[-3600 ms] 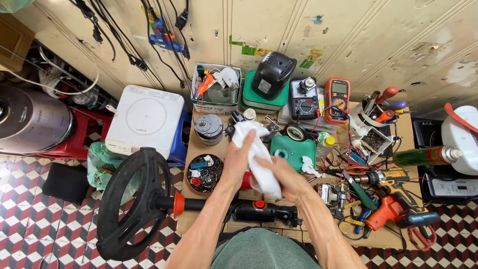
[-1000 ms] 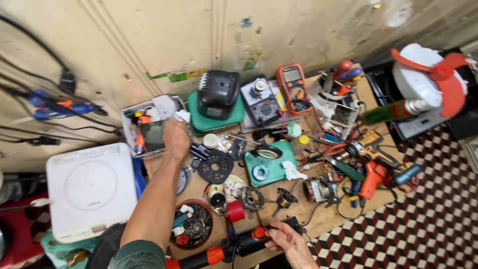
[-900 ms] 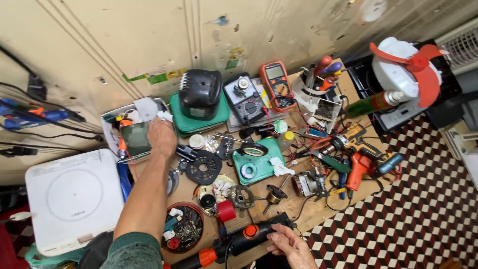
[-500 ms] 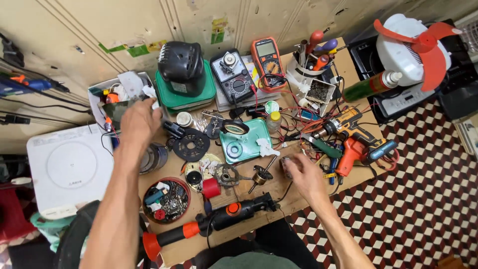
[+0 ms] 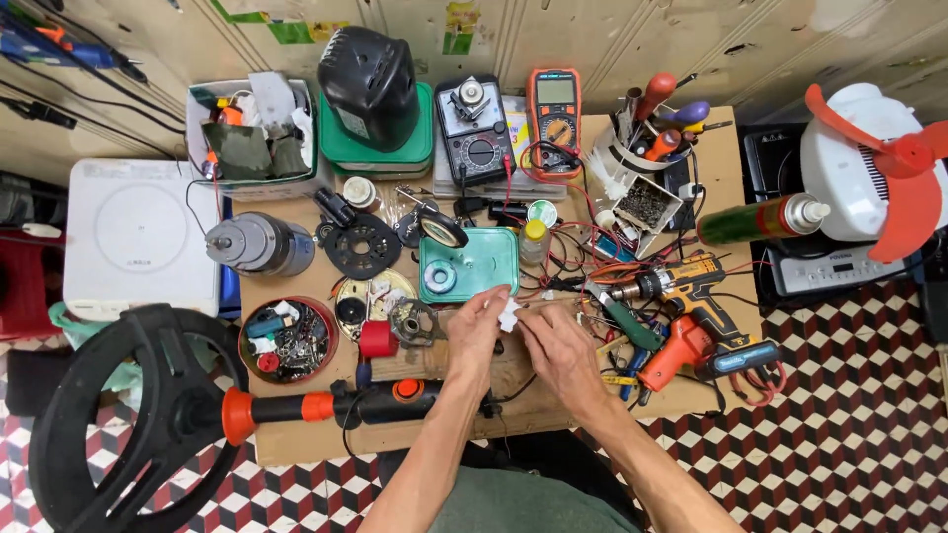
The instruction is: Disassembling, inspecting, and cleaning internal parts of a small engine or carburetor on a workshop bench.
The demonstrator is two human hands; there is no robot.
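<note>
Both of my hands meet over the middle of a cluttered wooden workbench (image 5: 513,405). My left hand (image 5: 477,331) and my right hand (image 5: 555,345) pinch a small white part (image 5: 510,314) between their fingertips, just below a teal plastic tray (image 5: 474,265). Thin wires run out from under my right hand toward the tools on the right. A small metal motor piece (image 5: 415,324) lies just left of my left hand. A red cap (image 5: 375,339) sits beside it.
A black and orange power tool (image 5: 326,407) with a round guard lies along the front edge. A round dish of small parts (image 5: 288,341), a grey motor (image 5: 259,244), two multimeters (image 5: 553,109), a yellow drill (image 5: 681,286), a green spray can (image 5: 760,219) and a white fan (image 5: 869,168) surround the bench.
My left hand has come back from the parts box at the far left. Both hands have closed together on the small white part in the middle. The white cloth is gone from them.
</note>
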